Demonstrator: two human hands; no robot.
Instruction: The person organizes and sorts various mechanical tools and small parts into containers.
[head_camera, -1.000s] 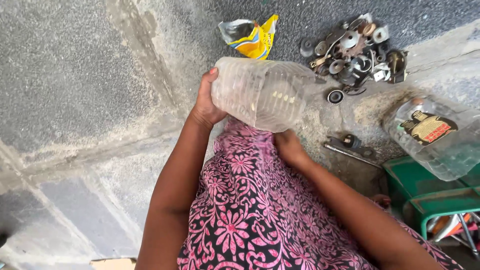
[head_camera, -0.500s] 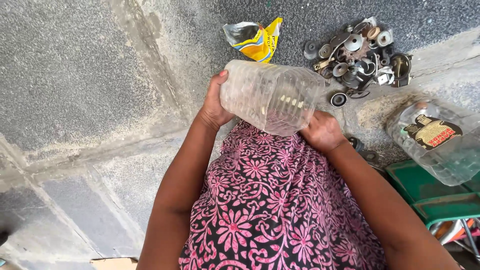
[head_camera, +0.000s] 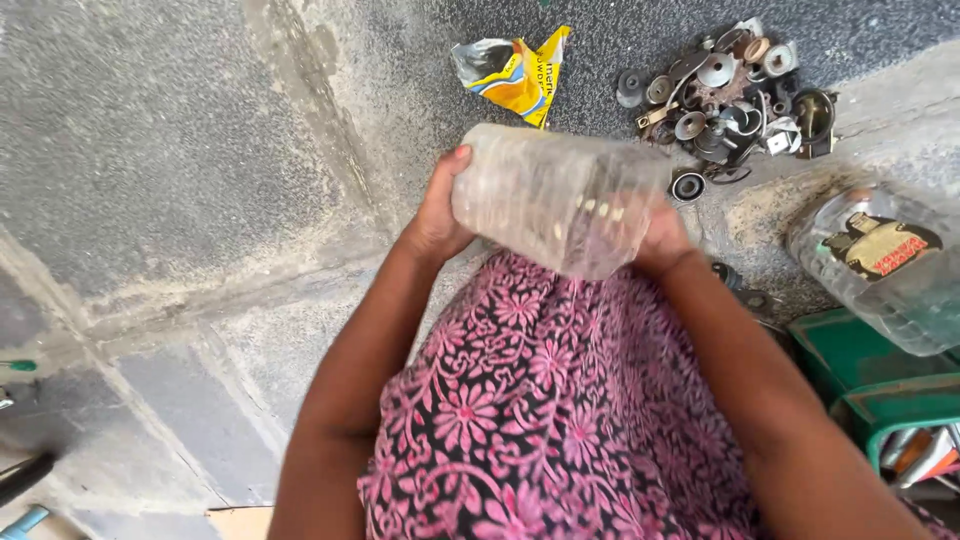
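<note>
Both hands are clamped on a clear plastic jar (head_camera: 560, 200) lying sideways above the lap: the left hand (head_camera: 437, 210) grips its base, the right hand (head_camera: 662, 238) its mouth end. Small pale bits sit inside. The step looks like steadying the ribbed, cloudy jar. Round metal parts (head_camera: 730, 95) lie heaped on the rough concrete floor (head_camera: 150, 150) beyond

- Your left hand (head_camera: 437, 212) is raised in front of you, palm turned inward, thumb pointing up, fingers curled in a grip.
- Your right hand (head_camera: 662, 238) sits level with it, closed as well, mostly hidden.
- Both bare forearms reach forward, converging from bent elbows.
</note>
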